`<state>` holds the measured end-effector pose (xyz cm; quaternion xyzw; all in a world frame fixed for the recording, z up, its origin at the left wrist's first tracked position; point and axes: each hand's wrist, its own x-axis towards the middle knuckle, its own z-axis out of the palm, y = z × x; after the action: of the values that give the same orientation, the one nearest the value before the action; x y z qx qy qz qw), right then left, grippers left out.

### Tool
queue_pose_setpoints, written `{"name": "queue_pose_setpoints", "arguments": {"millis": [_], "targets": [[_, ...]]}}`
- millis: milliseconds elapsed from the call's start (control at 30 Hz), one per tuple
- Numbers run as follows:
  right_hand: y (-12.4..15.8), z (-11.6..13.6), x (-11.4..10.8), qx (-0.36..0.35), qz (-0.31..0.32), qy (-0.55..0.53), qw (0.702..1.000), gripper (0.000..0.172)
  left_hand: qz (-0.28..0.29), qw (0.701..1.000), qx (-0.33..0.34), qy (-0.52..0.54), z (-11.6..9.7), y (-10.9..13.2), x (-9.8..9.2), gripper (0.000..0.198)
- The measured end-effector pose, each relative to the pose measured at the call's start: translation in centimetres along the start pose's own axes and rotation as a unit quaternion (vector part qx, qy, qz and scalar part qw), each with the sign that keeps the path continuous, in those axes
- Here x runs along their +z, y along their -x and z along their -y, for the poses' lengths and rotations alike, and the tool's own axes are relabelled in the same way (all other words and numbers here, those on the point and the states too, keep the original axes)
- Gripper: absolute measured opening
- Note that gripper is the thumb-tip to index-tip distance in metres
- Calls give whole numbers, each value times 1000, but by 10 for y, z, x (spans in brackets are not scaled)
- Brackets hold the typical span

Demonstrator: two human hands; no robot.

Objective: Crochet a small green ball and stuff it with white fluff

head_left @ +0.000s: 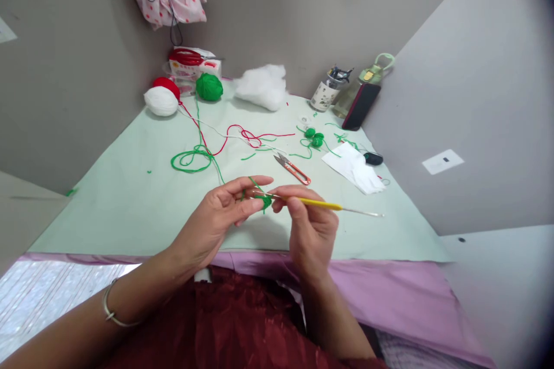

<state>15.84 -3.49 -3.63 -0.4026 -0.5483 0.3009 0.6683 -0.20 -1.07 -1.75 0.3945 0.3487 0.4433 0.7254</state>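
Observation:
Between the thumb and fingers of my left hand (223,207) is a small green crochet piece (265,202). Green yarn runs over the left index finger and trails down to loose loops (190,160) on the table. My right hand (314,228) grips a crochet hook (322,203) with a yellow handle and metal ends. The hook's left tip is at the green piece; whether it passes through a stitch is too small to tell. Just beyond my hands lie orange-handled thread snips (294,170), blades pointing up and left.
Around the light green tabletop (125,202) are a green yarn ball (209,87), white yarn (161,101), red yarn (168,86), white stuffing (262,86), small green crocheted balls (317,139), white paper (352,166), a pen cup (324,95), a phone (361,106) and a bottle (371,76).

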Motion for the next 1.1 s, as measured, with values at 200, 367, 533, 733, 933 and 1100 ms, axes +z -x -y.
{"name": "queue_pose_setpoints", "arguments": {"millis": [200, 367, 533, 733, 933, 1100], "targets": [[-2, 0, -5, 51, 9, -99, 994, 20, -12, 999, 13, -29, -2, 1, -4, 28], [3, 7, -6, -47, 11, 67, 997, 21, -16, 997, 44, -68, 0, 2, -6, 28], [13, -1, -4, -277, 49, 256, 925, 26, -43, 996, 53, -53, 4, 1, -4, 38], [9, -4, -2, -255, 51, 257, 931, 29, -19, 998, -34, 42, 3, -6, -5, 41], [2, 1, -5, -193, 53, 181, 963, 27, -40, 995, 62, -65, 7, -4, -8, 40], [13, -9, 1, -295, 52, 324, 897, 37, -9, 1000, 12, 10, 4, -3, -6, 45]]}}
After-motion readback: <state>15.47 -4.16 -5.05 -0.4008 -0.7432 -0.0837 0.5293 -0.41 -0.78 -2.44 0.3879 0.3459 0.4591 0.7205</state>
